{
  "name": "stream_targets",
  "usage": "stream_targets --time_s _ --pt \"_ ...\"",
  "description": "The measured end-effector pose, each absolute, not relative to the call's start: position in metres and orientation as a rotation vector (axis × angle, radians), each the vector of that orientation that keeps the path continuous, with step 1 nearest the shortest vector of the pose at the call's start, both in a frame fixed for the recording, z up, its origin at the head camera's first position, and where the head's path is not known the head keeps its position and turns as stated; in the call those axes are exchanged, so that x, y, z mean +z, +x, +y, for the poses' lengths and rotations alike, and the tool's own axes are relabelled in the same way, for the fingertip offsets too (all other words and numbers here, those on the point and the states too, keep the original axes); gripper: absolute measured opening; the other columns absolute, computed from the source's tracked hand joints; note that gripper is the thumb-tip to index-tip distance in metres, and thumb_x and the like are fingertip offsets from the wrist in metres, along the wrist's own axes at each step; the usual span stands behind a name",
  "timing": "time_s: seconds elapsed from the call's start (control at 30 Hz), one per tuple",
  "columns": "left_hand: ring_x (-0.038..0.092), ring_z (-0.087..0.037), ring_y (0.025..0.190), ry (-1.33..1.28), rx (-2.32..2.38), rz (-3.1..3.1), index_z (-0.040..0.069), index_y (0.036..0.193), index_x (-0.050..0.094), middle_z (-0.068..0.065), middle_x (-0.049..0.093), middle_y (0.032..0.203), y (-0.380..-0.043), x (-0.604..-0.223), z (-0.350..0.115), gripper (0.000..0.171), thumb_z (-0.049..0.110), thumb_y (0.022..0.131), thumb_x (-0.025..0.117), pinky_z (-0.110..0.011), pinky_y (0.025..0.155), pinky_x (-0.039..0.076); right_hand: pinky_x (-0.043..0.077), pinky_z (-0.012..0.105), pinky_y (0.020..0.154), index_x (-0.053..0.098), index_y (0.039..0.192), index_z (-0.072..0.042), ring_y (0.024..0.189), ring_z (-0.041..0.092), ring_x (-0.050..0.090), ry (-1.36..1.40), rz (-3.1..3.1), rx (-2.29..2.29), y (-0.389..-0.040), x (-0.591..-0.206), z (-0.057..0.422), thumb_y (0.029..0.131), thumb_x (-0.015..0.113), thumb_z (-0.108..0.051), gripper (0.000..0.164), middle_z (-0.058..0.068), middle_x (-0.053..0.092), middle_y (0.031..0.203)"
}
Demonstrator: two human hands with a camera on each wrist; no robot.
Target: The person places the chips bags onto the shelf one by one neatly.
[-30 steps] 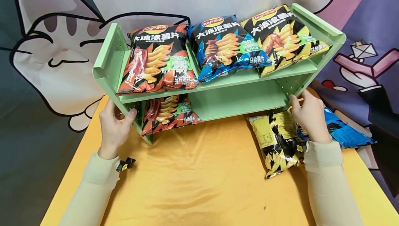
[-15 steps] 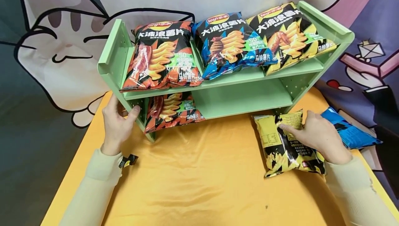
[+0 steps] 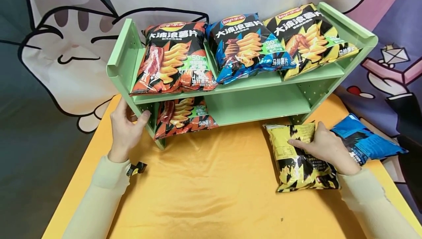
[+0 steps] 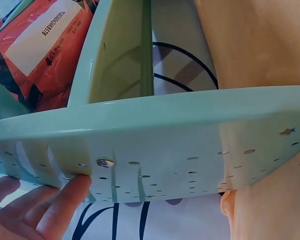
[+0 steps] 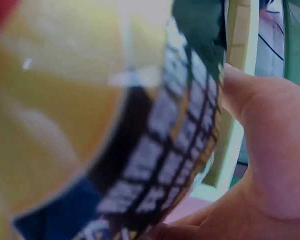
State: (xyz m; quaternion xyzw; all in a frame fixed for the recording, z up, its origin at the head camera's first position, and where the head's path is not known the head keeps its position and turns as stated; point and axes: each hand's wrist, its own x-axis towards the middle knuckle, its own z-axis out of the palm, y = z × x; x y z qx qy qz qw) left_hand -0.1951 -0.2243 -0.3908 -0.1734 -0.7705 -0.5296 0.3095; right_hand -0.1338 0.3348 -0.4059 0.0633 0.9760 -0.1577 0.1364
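Note:
In the head view, my left hand holds the left side panel of a green two-tier shelf, thumb at the panel's front. The left wrist view shows the fingers against its perforated outer face. My right hand grips a yellow and black bag of chips lying face down, the thumb across its back; the other fingers are hidden behind it. Close up in the right wrist view, the same bag fills the left side, blurred.
A red chip bag, a blue one and a yellow-black one lean on the upper tier. Another red bag sits at lower left. A blue bag lies on the yellow-covered table at right.
My right hand has left the shelf's right side panel and taken hold of the yellow and black chip bag, uncovering more of the blue bag. My left hand stays on the left panel.

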Motion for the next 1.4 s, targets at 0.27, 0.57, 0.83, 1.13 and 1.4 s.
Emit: stream_targets --time_s 0.27,0.57,0.83,1.13,1.4 --pt "0.073 0.001 0.082 -0.454 -1.398 -2.024 0.014 0.136 0.065 0.013 0.072 0.107 -0.195 -0.39 -0.222 0.052 0.015 0.084 0.067 -0.014 0.063 0.059 0.057 0.053 0.074 0.013 0.152 0.025 0.095 0.05 0.065 0.108 2.713 -0.602 -0.131 -0.418 0.317 0.082 0.063 -0.08 0.135 0.038 0.06 0.111" --pt "0.072 0.005 0.079 -0.45 -1.389 -2.025 0.017 0.134 0.067 -0.013 0.076 0.102 -0.196 -0.392 -0.224 0.051 0.014 0.084 0.067 -0.013 0.062 0.058 0.024 0.076 0.116 -0.016 0.158 0.01 0.147 0.066 0.007 0.166 2.373 -0.948 -0.126 -0.429 0.3 0.085 0.072 -0.066 0.137 0.044 -0.007 0.163" --pt "0.072 0.004 0.082 -0.447 -1.397 -2.026 0.018 0.135 0.066 -0.026 0.074 0.104 -0.196 -0.392 -0.225 0.05 0.018 0.085 0.067 -0.014 0.065 0.059 0.024 0.072 0.12 0.022 0.158 0.011 0.15 0.055 0.025 0.193 2.154 -1.296 -0.11 -0.432 0.287 0.093 0.075 -0.044 0.1 0.034 0.028 0.162" --pt "0.071 0.007 0.081 -0.447 -1.4 -2.021 0.007 0.134 0.065 -0.027 0.074 0.104 -0.196 -0.39 -0.223 0.051 0.014 0.084 0.067 -0.012 0.064 0.058 0.046 0.043 0.115 0.056 0.136 0.008 0.123 0.034 0.063 -0.065 2.018 -1.552 -0.09 -0.412 0.267 0.093 0.074 -0.017 0.053 0.015 0.071 0.124" --pt "0.071 0.006 0.082 -0.45 -1.401 -2.02 0.008 0.134 0.066 -0.027 0.074 0.103 -0.197 -0.391 -0.223 0.05 0.016 0.084 0.067 -0.013 0.063 0.058 0.054 0.044 0.105 0.063 0.132 0.0 0.118 0.036 0.063 -0.252 2.308 -1.352 -0.075 -0.385 0.251 0.09 0.08 -0.03 0.054 0.02 0.071 0.122"
